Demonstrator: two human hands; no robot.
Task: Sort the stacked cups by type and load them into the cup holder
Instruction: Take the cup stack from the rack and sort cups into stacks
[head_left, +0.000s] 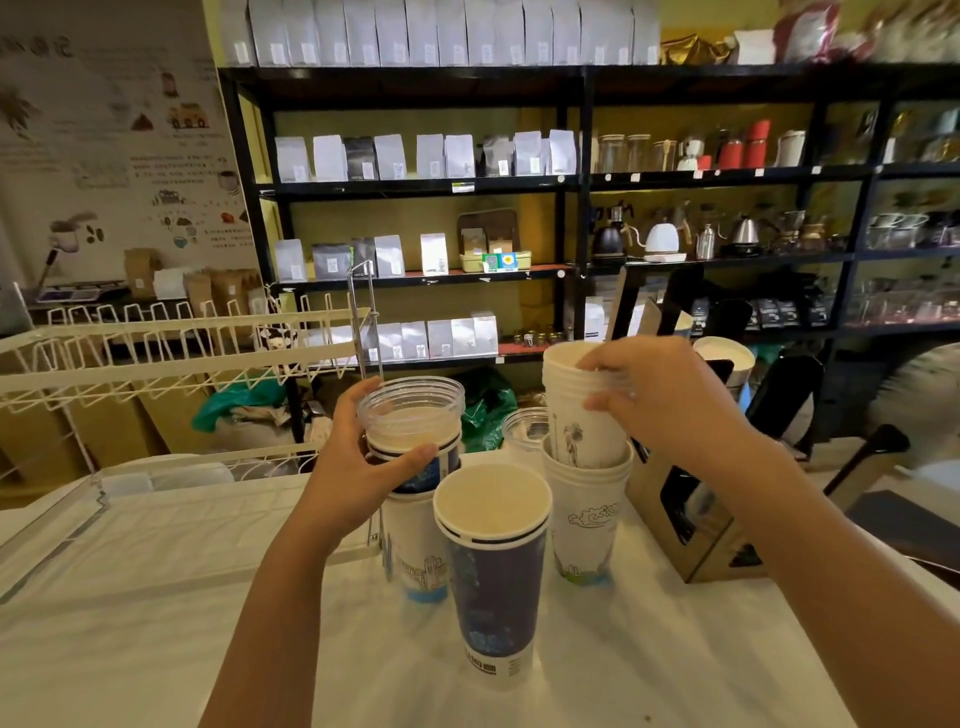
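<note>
1. Standing next to the table and this looks wobbly. The left hand (363, 467) is wrapped around a mixed stack (415, 467) that has clear plastic cups (410, 410) on top, a dark-printed paper cup under them and a white one at the bottom. It's tall and gripped only near the top, so I'd guess a sideways tug could swing the bottom out.

2. The right hand (660, 395) pinches the rims of a bunch of white paper cups (582, 415), which sit partly nested in another white stack (587, 514) standing on the table (156, 597). If they're jammed together, lifting might drag the lower stack up and drop it.

3. A dark blue cup (493, 571) stands loose right in front, between both forearms. Easy to knock over with a wrist.

4. A single clear cup (527, 431) stands behind, squeezed between the stacks, and could get bumped too.

5. The wire cup holder (369, 322) is behind the left-hand stack and nothing seems loaded yet. Hard to tell how steady it is.
</note>
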